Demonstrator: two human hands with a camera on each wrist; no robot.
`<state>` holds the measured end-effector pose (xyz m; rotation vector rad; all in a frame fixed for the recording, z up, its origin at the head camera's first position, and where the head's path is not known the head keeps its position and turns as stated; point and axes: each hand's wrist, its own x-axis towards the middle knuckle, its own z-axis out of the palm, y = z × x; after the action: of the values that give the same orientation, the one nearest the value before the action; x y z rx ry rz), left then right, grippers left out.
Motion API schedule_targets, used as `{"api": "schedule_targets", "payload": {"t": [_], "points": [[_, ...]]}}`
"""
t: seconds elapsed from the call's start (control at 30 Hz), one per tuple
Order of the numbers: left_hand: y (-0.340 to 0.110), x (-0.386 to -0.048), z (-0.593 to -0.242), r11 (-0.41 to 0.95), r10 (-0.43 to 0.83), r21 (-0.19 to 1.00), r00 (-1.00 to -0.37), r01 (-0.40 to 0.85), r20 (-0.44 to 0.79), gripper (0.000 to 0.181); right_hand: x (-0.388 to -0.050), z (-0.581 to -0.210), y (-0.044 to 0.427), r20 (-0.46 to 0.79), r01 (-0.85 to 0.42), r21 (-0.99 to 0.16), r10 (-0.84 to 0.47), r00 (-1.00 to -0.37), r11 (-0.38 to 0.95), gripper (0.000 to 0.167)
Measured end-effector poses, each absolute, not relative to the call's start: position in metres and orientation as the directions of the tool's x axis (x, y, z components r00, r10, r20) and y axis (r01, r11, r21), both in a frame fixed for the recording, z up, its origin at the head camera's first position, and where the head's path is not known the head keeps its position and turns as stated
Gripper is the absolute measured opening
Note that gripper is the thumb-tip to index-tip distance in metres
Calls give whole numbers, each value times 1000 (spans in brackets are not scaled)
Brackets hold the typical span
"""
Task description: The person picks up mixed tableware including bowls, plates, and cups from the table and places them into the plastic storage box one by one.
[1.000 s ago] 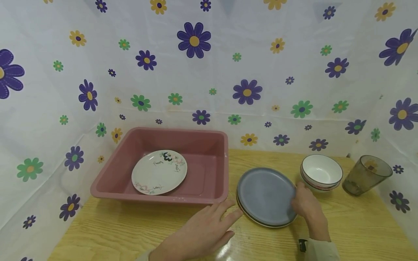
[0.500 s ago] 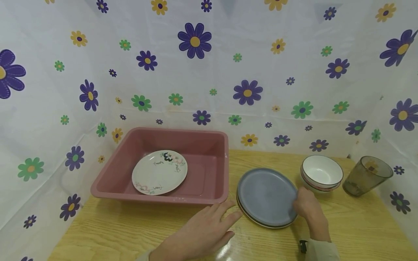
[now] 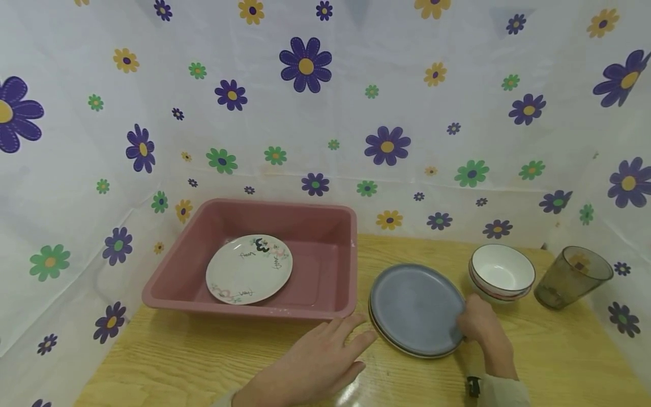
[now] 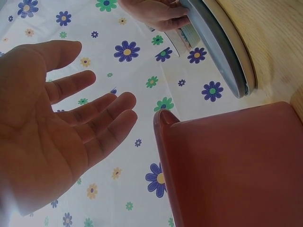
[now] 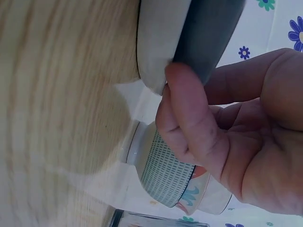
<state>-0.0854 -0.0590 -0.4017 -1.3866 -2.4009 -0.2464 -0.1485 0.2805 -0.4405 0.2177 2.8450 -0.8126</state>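
Observation:
A blue-grey plate (image 3: 417, 308) lies on top of a cream-coloured plate (image 5: 158, 42) on the table. At its right rim my right hand (image 3: 483, 330) pinches the blue-grey plate, its fingers bent at the edge in the right wrist view. My left hand (image 3: 315, 359) hovers left of the stack with fingers spread, holding nothing; the left wrist view shows its palm (image 4: 42, 127) bare. A pink plastic basin (image 3: 330, 312) stands to the left, and a white oval plate (image 3: 249, 271) with flower decoration lies in it.
Right of the plates stand stacked bowls (image 3: 502, 268), the lower one patterned in the right wrist view. A smoky drinking glass (image 3: 572, 280) stands beside them. A flower-printed sheet (image 3: 341, 102) walls in the wooden table (image 3: 203, 362) behind and at both sides.
My right hand has shifted very slightly downward along the plate's rim. The left hand, plates and basin look unchanged; the whole head view has drifted a little.

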Motion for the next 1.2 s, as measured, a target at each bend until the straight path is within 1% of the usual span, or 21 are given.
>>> {"api": "schedule_targets", "payload": {"t": [0.33,0.8,0.97,1.2], "points": [[-59,-85,-401,506,801,-28,-457,862,386,47,-149,-442,283,-228,223,-619,99,-969,753,18],[-59,-85,-402,506,798,-31,-454,862,398,47,-150,-442,284,-247,240,-675,92,-965,698,20],[-60,-85,-403,504,797,-41,-446,863,407,46,-150,-442,286,-272,256,-703,81,-959,664,24],[-59,-86,-404,500,794,-53,-433,864,427,44,-151,-443,285,-251,235,-746,65,-966,624,25]]}}
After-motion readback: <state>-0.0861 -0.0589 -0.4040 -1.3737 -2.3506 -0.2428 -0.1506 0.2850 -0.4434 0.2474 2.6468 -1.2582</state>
